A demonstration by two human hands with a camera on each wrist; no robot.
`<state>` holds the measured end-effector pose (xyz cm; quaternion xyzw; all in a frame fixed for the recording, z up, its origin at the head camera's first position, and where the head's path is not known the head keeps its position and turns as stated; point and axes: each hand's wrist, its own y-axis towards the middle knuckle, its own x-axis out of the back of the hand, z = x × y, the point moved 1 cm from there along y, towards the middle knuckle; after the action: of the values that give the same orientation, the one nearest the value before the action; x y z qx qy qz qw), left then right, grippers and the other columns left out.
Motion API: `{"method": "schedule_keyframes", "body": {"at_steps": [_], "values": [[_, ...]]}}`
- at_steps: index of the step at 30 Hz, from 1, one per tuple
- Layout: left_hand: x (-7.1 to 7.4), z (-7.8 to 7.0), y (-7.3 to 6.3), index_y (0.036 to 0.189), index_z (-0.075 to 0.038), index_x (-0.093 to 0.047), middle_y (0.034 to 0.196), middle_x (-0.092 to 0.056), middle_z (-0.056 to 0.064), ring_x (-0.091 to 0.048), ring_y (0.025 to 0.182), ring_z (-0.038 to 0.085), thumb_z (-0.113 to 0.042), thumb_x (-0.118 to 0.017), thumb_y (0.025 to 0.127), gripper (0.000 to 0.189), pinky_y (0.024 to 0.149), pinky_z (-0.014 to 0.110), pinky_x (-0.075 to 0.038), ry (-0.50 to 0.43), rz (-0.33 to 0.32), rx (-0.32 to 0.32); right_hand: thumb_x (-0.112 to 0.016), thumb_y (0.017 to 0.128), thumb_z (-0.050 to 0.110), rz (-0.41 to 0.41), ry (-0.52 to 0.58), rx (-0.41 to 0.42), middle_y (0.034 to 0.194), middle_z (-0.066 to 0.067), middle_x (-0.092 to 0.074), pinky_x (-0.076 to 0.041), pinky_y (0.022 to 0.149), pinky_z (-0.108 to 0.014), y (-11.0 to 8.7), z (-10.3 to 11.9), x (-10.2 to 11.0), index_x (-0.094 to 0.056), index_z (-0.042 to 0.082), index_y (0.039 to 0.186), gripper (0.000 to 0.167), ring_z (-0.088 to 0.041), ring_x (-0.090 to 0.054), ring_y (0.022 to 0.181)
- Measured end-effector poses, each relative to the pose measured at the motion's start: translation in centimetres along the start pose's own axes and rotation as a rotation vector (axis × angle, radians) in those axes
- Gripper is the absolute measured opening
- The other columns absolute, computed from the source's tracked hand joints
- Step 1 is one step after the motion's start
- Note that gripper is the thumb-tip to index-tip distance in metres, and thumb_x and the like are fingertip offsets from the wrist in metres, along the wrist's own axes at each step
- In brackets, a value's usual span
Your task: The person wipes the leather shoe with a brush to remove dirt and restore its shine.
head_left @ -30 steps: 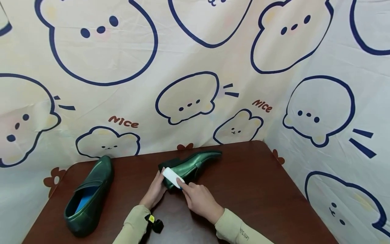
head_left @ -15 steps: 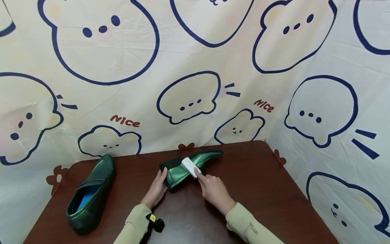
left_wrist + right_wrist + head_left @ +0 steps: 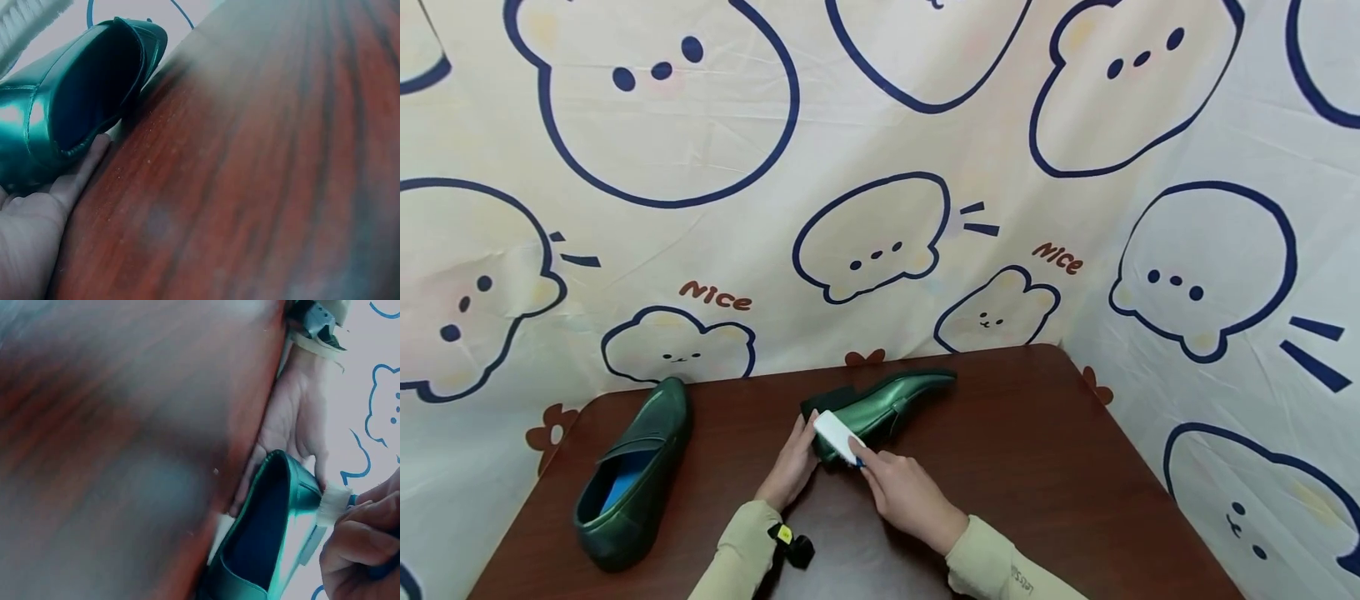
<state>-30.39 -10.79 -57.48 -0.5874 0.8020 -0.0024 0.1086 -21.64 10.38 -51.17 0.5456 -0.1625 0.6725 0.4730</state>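
A shiny green loafer point(image 3: 883, 402) lies on its side at mid-table in the head view, sole towards the back and toe to the right. My left hand point(image 3: 790, 468) holds its heel, thumb at the heel block and fingers beneath the opening, as the left wrist view shows. My right hand point(image 3: 910, 500) grips a white brush point(image 3: 837, 435), forefinger along its back, over the loafer's heel end. In the right wrist view, pale bristles point(image 3: 334, 505) meet the shoe's side. The other green loafer point(image 3: 664, 421), with a blue insole, stands upright at the left, untouched.
The brown wooden table point(image 3: 1037, 467) has rounded back corners. Right behind it hangs a pale cloth point(image 3: 865, 125) printed with cartoon bears, which also runs along the right side. A black device point(image 3: 793, 546) is strapped to the left wrist.
My right hand swept the brush rightward along the loafer's side, then back left to the heel. The loafer rolled slightly and back in my left hand. The other loafer stayed put.
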Motion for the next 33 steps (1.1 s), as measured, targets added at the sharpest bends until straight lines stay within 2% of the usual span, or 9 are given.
{"method": "schedule_keyframes", "body": {"at_steps": [5,9,11,15,19,22,27,30,33], "values": [[0.0,-0.1,0.2,0.166,-0.013,0.010,0.172,0.001,0.016,-0.009,0.157,0.035,-0.061,-0.038,0.107,0.090,0.125,0.058,-0.014,-0.018,0.006,-0.012,-0.064,0.103,0.010,-0.025,-0.046,-0.010,0.091,-0.007,-0.073,-0.053,0.059,-0.022,0.1,-0.6,-0.1,-0.050,0.014,0.153,0.053,-0.014,-0.070,0.072],[-0.1,-0.1,0.2,0.166,-0.016,0.010,0.173,0.003,0.014,-0.008,0.159,0.035,-0.062,-0.038,0.107,0.090,0.125,0.060,-0.013,-0.013,0.011,-0.016,-0.067,0.100,0.008,-0.072,-0.067,-0.038,0.081,-0.006,-0.070,-0.051,0.056,-0.025,-0.1,-1.8,0.3,-0.053,0.014,0.151,0.053,-0.016,-0.067,0.066],[-0.1,-0.1,0.1,0.166,-0.018,0.010,0.173,0.000,0.014,-0.011,0.158,0.035,-0.062,-0.038,0.107,0.088,0.126,0.059,-0.014,-0.016,0.015,-0.013,-0.067,0.100,0.008,-0.091,-0.073,-0.066,0.080,-0.007,-0.070,-0.051,0.055,-0.026,-0.3,-2.5,0.4,-0.054,0.014,0.150,0.052,-0.018,-0.067,0.066],[-0.1,-0.2,0.1,0.166,-0.020,0.007,0.167,-0.016,0.015,-0.025,0.151,0.032,-0.060,-0.036,0.108,0.083,0.124,0.054,-0.020,-0.032,0.020,-0.013,-0.067,0.100,0.009,-0.126,-0.113,-0.127,0.082,-0.009,-0.071,-0.050,0.053,-0.026,-0.4,-3.7,0.6,-0.055,0.014,0.149,0.051,-0.020,-0.068,0.065],[-0.1,-0.2,0.1,0.167,-0.020,0.006,0.163,-0.023,0.015,-0.030,0.147,0.030,-0.060,-0.035,0.108,0.082,0.122,0.052,-0.024,-0.023,0.019,-0.025,-0.066,0.101,0.009,-0.158,-0.128,-0.161,0.086,-0.011,-0.072,-0.051,0.053,-0.027,-0.3,-3.7,0.8,-0.054,0.012,0.149,0.050,-0.021,-0.069,0.067],[-0.1,0.0,0.0,0.166,-0.018,0.007,0.167,-0.017,0.016,-0.026,0.150,0.032,-0.061,-0.034,0.108,0.083,0.123,0.055,-0.022,-0.016,0.027,-0.025,-0.063,0.103,0.009,-0.135,-0.078,-0.145,0.092,-0.011,-0.073,-0.055,0.058,-0.030,-0.3,-2.8,0.6,-0.052,0.011,0.150,0.049,-0.022,-0.072,0.074],[0.0,0.3,-0.4,0.166,-0.014,0.011,0.172,0.000,0.017,-0.011,0.157,0.036,-0.062,-0.034,0.108,0.088,0.125,0.061,-0.014,-0.003,0.011,0.005,-0.059,0.105,0.011,-0.012,-0.005,-0.035,0.098,-0.009,-0.074,-0.055,0.063,-0.026,-0.6,-0.5,-0.4,-0.048,0.014,0.154,0.051,-0.016,-0.072,0.079],[0.0,0.2,-0.2,0.165,-0.013,0.013,0.173,0.004,0.016,-0.005,0.159,0.037,-0.064,-0.035,0.107,0.091,0.125,0.063,-0.012,0.012,0.001,0.012,-0.061,0.104,0.011,0.013,-0.040,-0.009,0.095,-0.007,-0.073,-0.051,0.057,-0.022,-0.4,0.1,-0.9,-0.047,0.016,0.155,0.052,-0.013,-0.070,0.074],[0.0,-0.1,0.1,0.165,-0.014,0.013,0.173,0.007,0.014,-0.003,0.159,0.037,-0.066,-0.035,0.106,0.093,0.124,0.063,-0.012,0.021,0.004,0.015,-0.064,0.102,0.011,0.003,-0.103,-0.011,0.088,-0.005,-0.072,-0.048,0.052,-0.021,-0.1,-0.1,-1.1,-0.049,0.019,0.153,0.053,-0.014,-0.068,0.066]]}}
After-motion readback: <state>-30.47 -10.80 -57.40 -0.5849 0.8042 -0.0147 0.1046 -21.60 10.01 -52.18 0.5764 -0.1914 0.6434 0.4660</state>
